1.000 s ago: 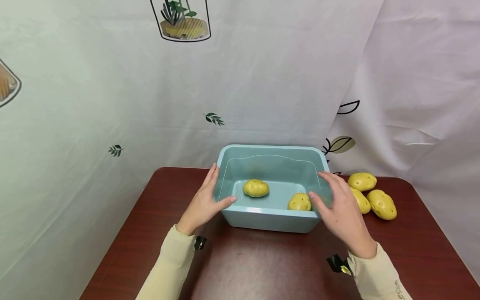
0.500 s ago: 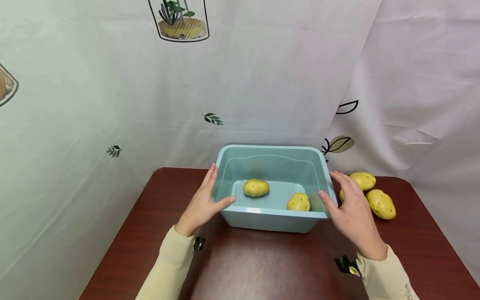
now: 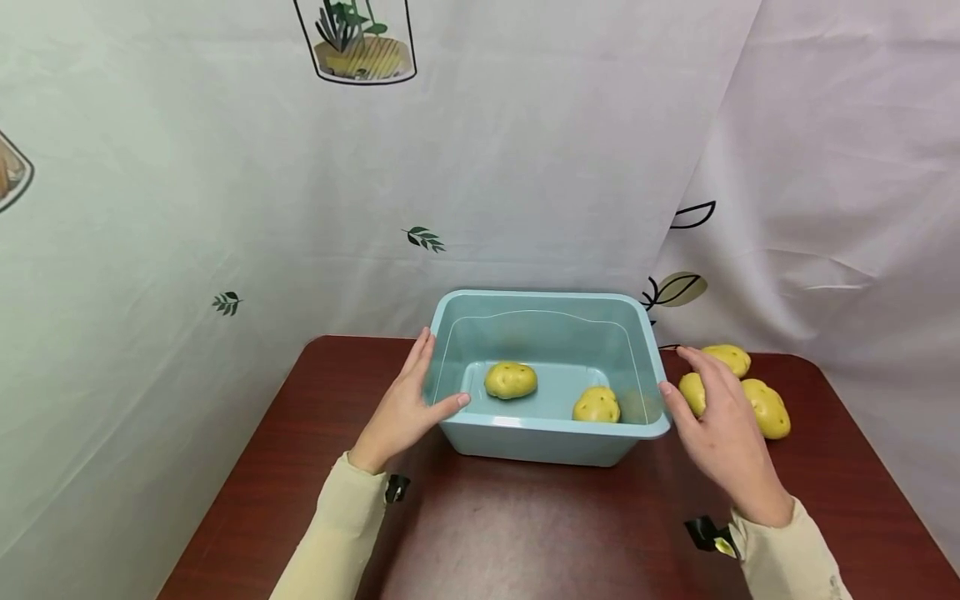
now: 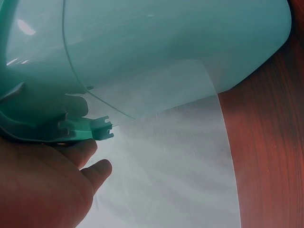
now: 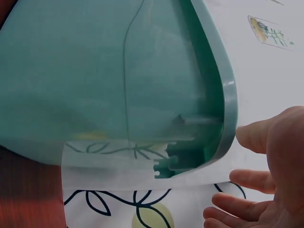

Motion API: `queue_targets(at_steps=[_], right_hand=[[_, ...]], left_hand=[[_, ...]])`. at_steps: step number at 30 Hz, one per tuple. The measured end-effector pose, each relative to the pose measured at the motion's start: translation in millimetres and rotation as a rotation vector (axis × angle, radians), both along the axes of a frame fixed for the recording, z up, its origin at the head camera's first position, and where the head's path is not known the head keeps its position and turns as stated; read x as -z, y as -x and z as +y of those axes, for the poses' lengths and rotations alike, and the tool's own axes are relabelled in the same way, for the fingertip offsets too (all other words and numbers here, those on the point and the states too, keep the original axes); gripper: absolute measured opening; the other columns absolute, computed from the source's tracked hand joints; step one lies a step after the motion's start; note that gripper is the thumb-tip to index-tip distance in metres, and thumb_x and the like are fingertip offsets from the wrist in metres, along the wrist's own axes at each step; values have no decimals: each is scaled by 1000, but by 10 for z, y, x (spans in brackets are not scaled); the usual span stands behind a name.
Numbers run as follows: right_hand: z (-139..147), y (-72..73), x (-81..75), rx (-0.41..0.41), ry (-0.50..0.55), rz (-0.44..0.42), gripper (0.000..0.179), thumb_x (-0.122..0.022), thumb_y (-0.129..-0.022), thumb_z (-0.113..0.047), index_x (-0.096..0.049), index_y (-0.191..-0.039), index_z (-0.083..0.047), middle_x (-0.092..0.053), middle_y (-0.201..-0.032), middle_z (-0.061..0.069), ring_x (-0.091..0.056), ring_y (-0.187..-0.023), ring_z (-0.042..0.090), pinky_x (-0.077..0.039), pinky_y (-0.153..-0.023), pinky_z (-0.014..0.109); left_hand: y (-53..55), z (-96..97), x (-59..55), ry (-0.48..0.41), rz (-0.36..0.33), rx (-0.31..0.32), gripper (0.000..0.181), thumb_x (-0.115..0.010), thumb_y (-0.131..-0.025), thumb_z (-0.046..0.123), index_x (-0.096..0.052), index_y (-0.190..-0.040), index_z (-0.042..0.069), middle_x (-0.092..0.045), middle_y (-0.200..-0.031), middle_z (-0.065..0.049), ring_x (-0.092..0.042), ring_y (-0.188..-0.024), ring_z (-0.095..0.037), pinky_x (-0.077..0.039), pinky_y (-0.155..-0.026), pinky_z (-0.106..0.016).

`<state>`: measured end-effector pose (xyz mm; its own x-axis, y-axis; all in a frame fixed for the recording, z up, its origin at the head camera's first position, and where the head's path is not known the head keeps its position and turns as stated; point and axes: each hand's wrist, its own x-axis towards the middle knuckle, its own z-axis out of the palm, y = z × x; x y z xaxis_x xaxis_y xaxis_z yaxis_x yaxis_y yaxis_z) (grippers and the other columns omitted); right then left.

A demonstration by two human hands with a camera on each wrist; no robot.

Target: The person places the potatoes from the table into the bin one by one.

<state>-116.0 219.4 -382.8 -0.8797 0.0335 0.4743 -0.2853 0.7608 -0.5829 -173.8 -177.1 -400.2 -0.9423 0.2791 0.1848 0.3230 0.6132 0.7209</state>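
Observation:
A light blue plastic bin [image 3: 536, 442] stands on the table. One potato [image 3: 512, 380] lies on its floor towards the left, and a second potato [image 3: 597, 405] near the front right. My left hand [image 3: 405, 408] is at the bin's left side, fingers extended along the rim and thumb over the front left corner. In the left wrist view, its fingertips [image 4: 97, 173] are by the bin's edge. My right hand [image 3: 723, 429] is spread beside the right rim, the thumb at the rim's corner. Its fingers [image 5: 247, 206] are apart from the bin in the right wrist view.
Several potatoes [image 3: 767, 410] lie on the table right of the bin, partly hidden behind my right hand. The dark red wooden table [image 3: 517, 533] ends at a pale printed cloth [image 3: 525, 167] hanging behind and at the sides.
My right hand has moved rightwards, from over the bin's right wall to just outside its rim. The left hand, the bin and the potatoes inside have stayed about where they were.

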Motion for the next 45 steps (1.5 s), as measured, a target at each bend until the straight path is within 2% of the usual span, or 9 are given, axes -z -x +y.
queue_targets(at_steps=[8,13,25,36,45], right_hand=[[99,7,44,9,-17,26,50,-64,-98,-16,-50,-142,3,-49,-139,29,-42,-127,49,-32,-103,66],[177,22,83,24,-9,11,48,-62,-98,-15,-50,-141,4,-48,-138,30,-42,-126,50,-32,-102,67],[275,81,209,50,-25,4,50,-67,-94,-14,-51,-138,5,-50,-135,30,-44,-122,49,-34,-96,67],[363,144,377,84,-32,-65,53,-66,-96,-17,-49,-140,7,-47,-137,33,-42,-122,51,-34,-96,69],[459,220,539,110,-34,-88,52,-67,-96,-16,-49,-137,10,-46,-136,35,-42,-123,52,-33,-97,68]], left_hand=[[-3,0,-1,7,-1,-3,107,-69,-87,61,-12,-162,11,-1,-167,12,-14,-153,-17,-25,-118,-52],[-3,1,-3,9,-4,-4,107,-69,-87,61,-12,-162,11,-1,-167,12,-15,-153,-17,-25,-118,-52],[7,-7,18,17,4,-2,106,-69,-88,61,-12,-162,11,-1,-167,12,-15,-153,-17,-25,-118,-52],[6,-8,23,14,5,-2,107,-69,-87,61,-12,-162,10,0,-167,13,-14,-152,-16,-25,-118,-51],[4,-2,24,19,10,-3,107,-68,-87,63,-13,-162,10,-1,-167,14,-15,-152,-16,-26,-118,-51]])
